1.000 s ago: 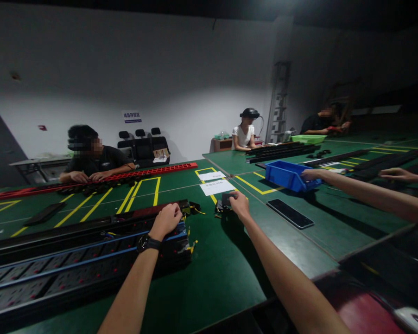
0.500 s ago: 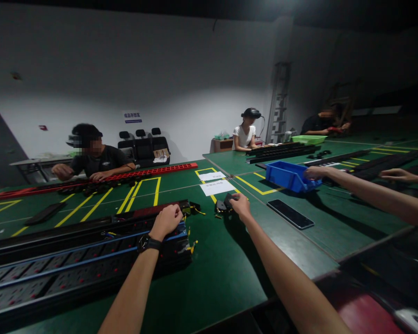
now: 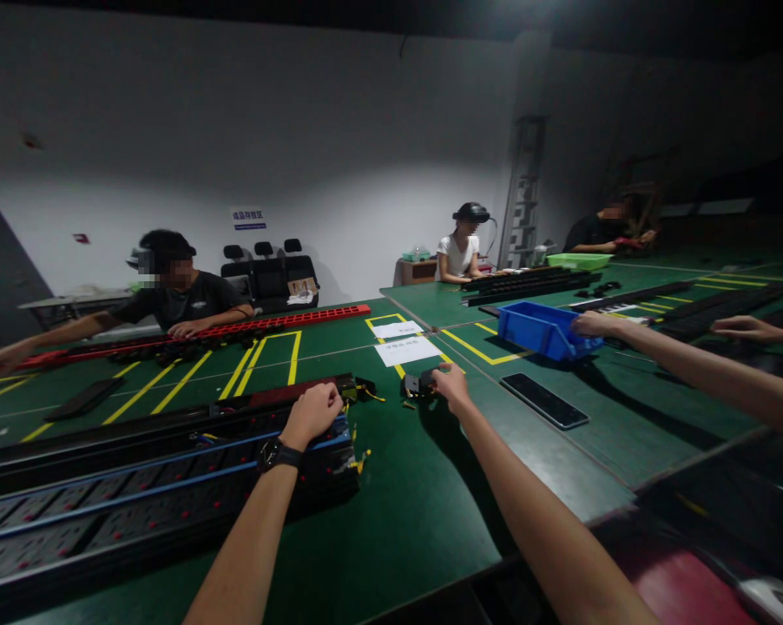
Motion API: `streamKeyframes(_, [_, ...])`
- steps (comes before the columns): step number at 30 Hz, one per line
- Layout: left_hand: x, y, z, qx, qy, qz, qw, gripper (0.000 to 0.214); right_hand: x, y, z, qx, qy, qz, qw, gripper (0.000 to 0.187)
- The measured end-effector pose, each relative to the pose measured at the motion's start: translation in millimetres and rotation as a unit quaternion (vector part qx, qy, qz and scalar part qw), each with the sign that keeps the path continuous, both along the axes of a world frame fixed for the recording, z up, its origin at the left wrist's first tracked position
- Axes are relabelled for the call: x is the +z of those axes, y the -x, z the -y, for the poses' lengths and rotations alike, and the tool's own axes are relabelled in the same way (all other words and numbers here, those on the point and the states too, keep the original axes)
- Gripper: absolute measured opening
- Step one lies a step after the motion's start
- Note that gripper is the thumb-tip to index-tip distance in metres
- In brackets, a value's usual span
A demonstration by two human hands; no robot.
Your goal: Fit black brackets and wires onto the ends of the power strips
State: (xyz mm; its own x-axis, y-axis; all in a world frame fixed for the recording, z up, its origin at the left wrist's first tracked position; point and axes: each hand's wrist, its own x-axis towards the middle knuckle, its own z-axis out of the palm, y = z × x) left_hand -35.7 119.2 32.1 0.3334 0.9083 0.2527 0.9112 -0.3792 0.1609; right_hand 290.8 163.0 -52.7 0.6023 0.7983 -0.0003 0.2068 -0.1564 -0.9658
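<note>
My left hand point(image 3: 314, 411), with a black watch on its wrist, lies curled over the end of a long black rail assembly point(image 3: 131, 503) with blue strips and red dots. Its fingers are closed, and whatever they grip is hidden. Yellow-tipped wires stick out from the rail's end. To the right, my right hand point(image 3: 451, 387) pinches a small black block point(image 3: 425, 382) just above the green table. Right beside that block sits another small black piece point(image 3: 410, 387) with a yellowish bit.
White paper labels point(image 3: 407, 351) lie beyond my right hand. A dark phone point(image 3: 543, 401) and a blue bin point(image 3: 535, 330) are to the right, where another person's hand point(image 3: 590, 324) touches the bin. A red rail point(image 3: 300, 319) runs past a co-worker point(image 3: 183, 299) at left.
The black block in my right hand has tipped lower, beside the other piece. My left hand stays put. The co-worker at left has stretched an arm out to the left.
</note>
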Motion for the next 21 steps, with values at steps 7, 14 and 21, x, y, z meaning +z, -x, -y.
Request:
streamKeyframes(7, [1.2,-1,2,0.0,0.0,-0.004,1.0,0.021,12.3,7,11,0.039,0.002,0.078,0.996,0.05])
streamKeyframes(14, [1.2,-1,2,0.003,0.004,-0.004,1.0,0.021,15.6,14,13,0.075,-0.015,0.085,0.993,0.052])
streamKeyframes(21, [0.1,-1,2,-0.002,0.001,0.004,1.0,0.022,14.7,16,15,0.09,-0.025,0.111,0.989,0.047])
